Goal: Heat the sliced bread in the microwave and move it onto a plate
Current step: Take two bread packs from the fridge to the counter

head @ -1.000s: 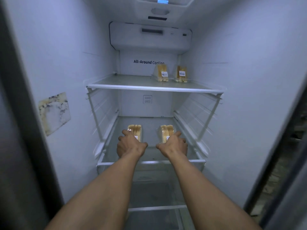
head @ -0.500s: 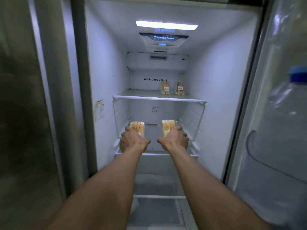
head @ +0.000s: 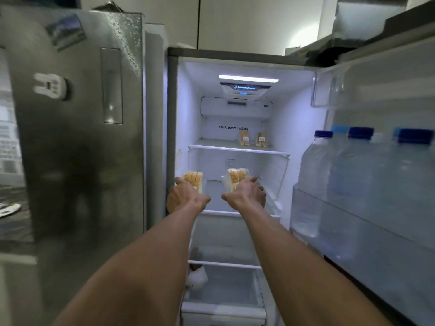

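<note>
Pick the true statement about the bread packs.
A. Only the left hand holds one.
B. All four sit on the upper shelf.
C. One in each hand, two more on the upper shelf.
C: the left hand grips one bread pack, the right hand grips a second pack, and a third pack and a fourth pack stand on the upper shelf.

Shelf (head: pixel 214 191) front open; water bottles (head: pixel 315 184) crowd right; steel door (head: pixel 77 149) left.
</note>
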A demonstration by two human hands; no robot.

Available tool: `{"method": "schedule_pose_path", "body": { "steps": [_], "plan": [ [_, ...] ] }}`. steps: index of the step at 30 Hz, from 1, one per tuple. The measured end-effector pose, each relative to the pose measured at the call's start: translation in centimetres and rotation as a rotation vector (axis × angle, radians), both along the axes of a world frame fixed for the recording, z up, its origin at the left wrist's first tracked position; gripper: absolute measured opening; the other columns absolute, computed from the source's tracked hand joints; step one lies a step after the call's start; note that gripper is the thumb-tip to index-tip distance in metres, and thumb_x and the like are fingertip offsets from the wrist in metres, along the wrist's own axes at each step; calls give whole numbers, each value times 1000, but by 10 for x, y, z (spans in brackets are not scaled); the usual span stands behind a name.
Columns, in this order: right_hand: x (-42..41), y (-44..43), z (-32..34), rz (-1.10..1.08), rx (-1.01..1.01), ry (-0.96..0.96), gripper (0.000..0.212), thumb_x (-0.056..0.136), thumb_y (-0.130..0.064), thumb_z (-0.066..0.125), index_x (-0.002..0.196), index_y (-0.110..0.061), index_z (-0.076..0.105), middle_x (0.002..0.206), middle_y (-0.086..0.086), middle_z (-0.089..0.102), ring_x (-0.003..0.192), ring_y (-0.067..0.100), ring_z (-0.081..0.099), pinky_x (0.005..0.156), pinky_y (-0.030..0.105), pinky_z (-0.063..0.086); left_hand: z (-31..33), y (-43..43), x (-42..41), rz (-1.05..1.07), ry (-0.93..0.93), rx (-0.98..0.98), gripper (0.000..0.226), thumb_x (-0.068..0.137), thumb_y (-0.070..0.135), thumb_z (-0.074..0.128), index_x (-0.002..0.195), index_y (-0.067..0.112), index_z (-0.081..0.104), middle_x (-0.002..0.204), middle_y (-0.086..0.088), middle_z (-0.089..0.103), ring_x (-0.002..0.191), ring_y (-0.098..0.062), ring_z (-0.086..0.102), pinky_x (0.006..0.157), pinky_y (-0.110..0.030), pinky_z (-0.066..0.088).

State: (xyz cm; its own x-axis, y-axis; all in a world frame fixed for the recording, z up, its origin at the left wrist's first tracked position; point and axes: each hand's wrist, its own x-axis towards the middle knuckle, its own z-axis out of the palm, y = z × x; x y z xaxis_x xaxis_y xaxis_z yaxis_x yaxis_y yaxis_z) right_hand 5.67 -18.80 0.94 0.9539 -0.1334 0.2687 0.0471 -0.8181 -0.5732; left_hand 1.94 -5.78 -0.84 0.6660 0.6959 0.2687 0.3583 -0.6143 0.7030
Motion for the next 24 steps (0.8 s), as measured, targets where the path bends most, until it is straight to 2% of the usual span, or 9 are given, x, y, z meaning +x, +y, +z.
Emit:
{"method": "schedule_pose_path", "body": {
  "steps": [4, 7, 15, 19, 24],
  "plan": [
    [-47, 12, 8, 57, 3, -33, 85, 71, -50, 82, 127, -8, 34, 124, 17, 56, 112, 35, 54, 89, 39, 45, 5, 20, -55, 7, -39, -29, 88, 66, 42, 89, 131, 9, 39, 118, -13, 58, 94, -27, 57, 73, -36, 49],
    [-82, 28, 9, 104, 3, -37, 83, 71, -51, 81, 126, -9, 35, 121, 16, 56, 108, 34, 55, 85, 37, 45, 9, 36, -94, -2, -57, -21, 93, 65, 40, 90, 135, 9, 36, 125, -14, 56, 108, -31, 59, 84, -38, 51],
    [-147, 78, 12, 232, 43, -64, 90, 69, -53, 82, 132, -11, 33, 121, 17, 53, 108, 34, 56, 89, 41, 49, 21, 81, -186, 114, -38, 59, 88, 66, 49, 87, 131, 10, 42, 124, -12, 60, 112, -32, 60, 85, -37, 49],
    [-175, 110, 16, 290, 64, -77, 91, 68, -52, 83, 132, -11, 34, 121, 18, 54, 107, 35, 57, 89, 42, 51, 26, 110, -223, 192, -16, 81, 88, 67, 49, 86, 131, 9, 40, 123, -13, 60, 110, -33, 61, 79, -37, 47],
    [-208, 157, 16, 404, 68, -92, 95, 67, -50, 83, 136, -6, 34, 126, 18, 55, 113, 36, 56, 90, 42, 49, 24, 157, -264, 326, 7, 47, 104, 64, 53, 86, 140, 8, 32, 129, -16, 58, 117, -35, 59, 84, -39, 50]
  ]
}}
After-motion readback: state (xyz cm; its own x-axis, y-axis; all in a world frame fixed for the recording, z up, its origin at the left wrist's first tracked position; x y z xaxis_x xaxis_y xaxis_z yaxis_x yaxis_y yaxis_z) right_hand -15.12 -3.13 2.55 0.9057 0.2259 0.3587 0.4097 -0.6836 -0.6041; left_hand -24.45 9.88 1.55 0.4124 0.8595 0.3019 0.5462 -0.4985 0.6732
